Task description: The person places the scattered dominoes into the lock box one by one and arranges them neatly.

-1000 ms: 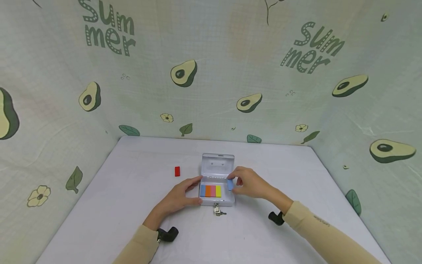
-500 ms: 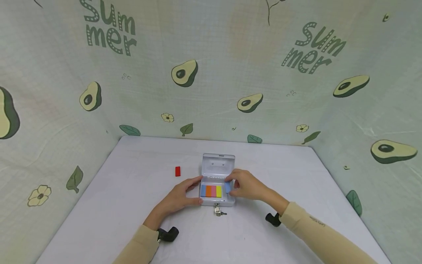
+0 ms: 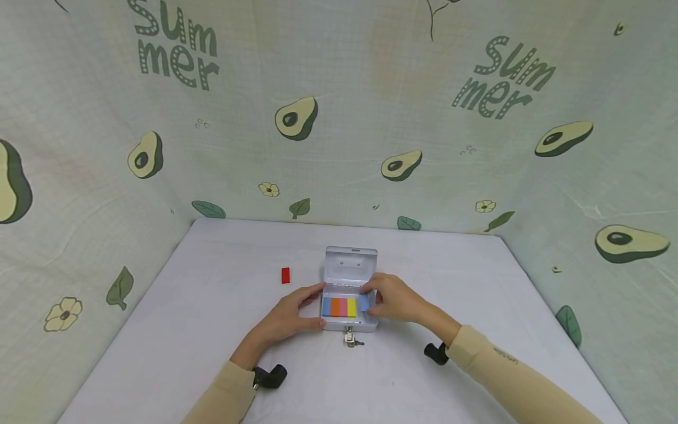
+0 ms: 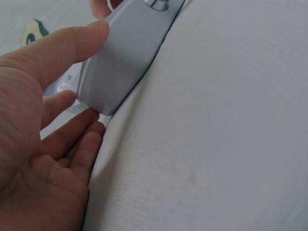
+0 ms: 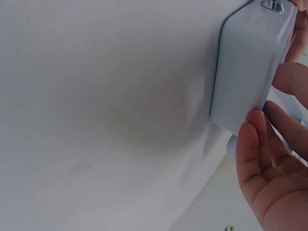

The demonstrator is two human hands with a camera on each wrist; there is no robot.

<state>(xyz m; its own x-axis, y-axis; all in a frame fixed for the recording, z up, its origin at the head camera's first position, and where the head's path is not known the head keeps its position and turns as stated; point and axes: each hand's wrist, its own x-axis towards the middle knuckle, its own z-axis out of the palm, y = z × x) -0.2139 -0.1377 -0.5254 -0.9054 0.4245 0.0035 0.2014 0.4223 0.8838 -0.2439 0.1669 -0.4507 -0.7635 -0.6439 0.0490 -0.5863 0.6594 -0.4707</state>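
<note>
As R hand (image 3: pixel 396 297) pinches, blue pc (image 3: pixel 364 302) sits btwn its fingertips (image 3: pixel 366 287).

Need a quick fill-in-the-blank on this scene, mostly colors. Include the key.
1. The left hand holds the open cash box by one side, and the small block lying outside on the table is colored ____.
2. Inside, the strip between the orange strip and the yellow strip is colored ____.
3. The piece in the fingers of the right hand is colored ____.

Missing words: red; pink; blue.
</note>
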